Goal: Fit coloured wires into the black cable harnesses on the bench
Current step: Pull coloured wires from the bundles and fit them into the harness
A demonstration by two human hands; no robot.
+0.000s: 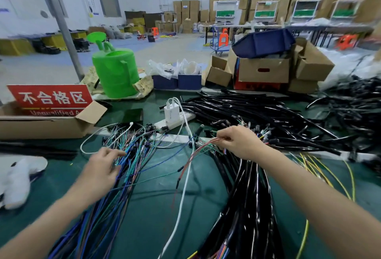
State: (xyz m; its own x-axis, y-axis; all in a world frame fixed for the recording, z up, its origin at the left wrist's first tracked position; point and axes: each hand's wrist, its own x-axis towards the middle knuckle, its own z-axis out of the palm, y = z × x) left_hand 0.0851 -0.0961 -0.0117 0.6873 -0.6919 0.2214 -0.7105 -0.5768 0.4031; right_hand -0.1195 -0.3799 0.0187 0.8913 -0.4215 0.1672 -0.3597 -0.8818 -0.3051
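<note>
A bundle of blue, green and teal wires [132,155] lies on the green bench at centre left. My left hand [103,168] rests on it, its fingers reaching into the strands. My right hand [239,143] pinches thin red and green wires [198,149] that fan out from the end of a black cable harness [247,192]. More black harnesses [257,114] are piled across the right half of the bench. Several yellow wires [329,178] lie at the far right.
A white power strip with a charger [175,114] and a white cable lie mid-bench beside a dark phone [133,115]. A cardboard box with a red sign [49,112] stands left, a green watering can [116,73] behind, and blue bins and cartons at the back edge.
</note>
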